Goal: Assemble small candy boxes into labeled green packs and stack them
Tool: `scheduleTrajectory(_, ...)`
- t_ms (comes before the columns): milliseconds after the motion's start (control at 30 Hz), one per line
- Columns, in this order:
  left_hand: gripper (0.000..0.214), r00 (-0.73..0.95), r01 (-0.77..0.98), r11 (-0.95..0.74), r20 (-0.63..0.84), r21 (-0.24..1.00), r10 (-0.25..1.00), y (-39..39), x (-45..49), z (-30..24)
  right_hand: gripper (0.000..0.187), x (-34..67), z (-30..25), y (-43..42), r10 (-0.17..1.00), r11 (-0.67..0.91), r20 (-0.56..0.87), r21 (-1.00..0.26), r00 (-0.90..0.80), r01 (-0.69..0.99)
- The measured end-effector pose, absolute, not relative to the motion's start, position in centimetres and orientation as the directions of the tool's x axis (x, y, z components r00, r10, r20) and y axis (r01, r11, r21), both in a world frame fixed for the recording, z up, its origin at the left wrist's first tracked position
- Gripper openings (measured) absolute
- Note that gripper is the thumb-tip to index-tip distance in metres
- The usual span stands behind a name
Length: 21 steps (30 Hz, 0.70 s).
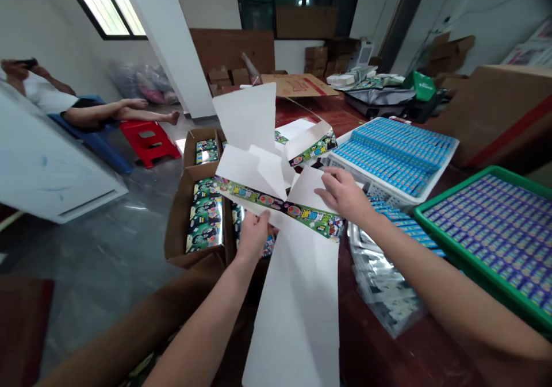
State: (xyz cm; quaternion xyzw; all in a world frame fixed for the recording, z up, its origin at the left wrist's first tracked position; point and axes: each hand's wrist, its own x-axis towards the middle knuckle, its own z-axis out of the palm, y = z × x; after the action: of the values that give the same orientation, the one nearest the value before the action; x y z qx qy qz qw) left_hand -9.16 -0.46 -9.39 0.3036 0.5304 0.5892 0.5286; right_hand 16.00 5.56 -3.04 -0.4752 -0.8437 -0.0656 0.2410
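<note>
A partly folded cardboard display box (297, 272), white inside with green cartoon-printed strips, stretches across the middle of the view. Its long white panel hangs toward me, and other white flaps stand up at the far side. My left hand (253, 234) is closed on the box's lower left edge, just below the printed strip. On the right, my right hand (342, 194) grips a white flap above the other printed strip, its fingers bent; part of its hold is hidden. Another printed box piece (313, 145) lies beyond on the red table.
Cartons (172, 232) of green printed boxes stand at left. To the right are a white basket (435, 183) of blue packets, a green tray (457, 177) of purple packets and clear plastic bags (383, 289). A person sits behind a red stool (149, 140).
</note>
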Motion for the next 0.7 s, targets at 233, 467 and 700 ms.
scheduleTrajectory(233, 0.043, -0.247, -0.389, 0.229, -0.340, 0.892, 0.907, -1.1, -11.3, -7.3, 0.036, 19.9, 4.0, -4.1, 0.501, 0.590, 0.528, 0.370, -0.685, 0.717)
scheduleTrajectory(467, 0.061, 0.067, -0.422, 0.228, -0.221, 0.877, 0.973, -6.4, -9.1, -3.1, 0.039, 15.1, 6.2, -15.8, 0.306, 0.935, 0.170, 0.131, -0.937, 0.329)
scheduleTrajectory(700, 0.057, 0.386, -0.401, 0.553, -0.413, 0.730, 0.825, -10.5, -6.4, -8.2, 0.032, 15.1, -1.7, -14.6, 0.643, 0.648, -0.224, -0.351, -0.733, 0.676)
